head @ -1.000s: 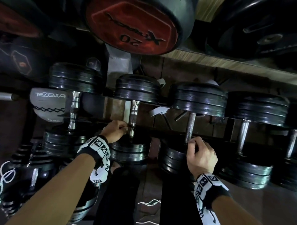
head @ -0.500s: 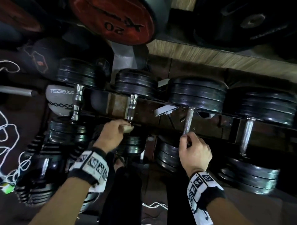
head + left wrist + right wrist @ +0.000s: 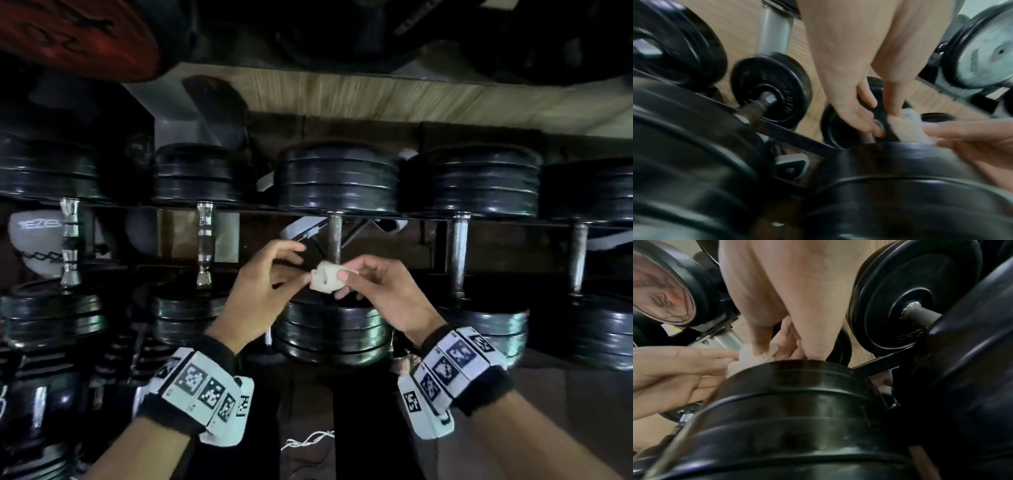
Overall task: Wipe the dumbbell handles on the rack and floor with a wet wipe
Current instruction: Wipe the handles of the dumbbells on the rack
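Both hands had left the handles they gripped a moment before and come together in the middle. The rack [image 3: 428,222] held a row of black dumbbells [image 3: 337,178]. The left hand [image 3: 260,287] and right hand [image 3: 383,291] each pinched one side of the small white wet wipe [image 3: 324,281], other fingers loose, just near the middle dumbbell handle [image 3: 334,236].
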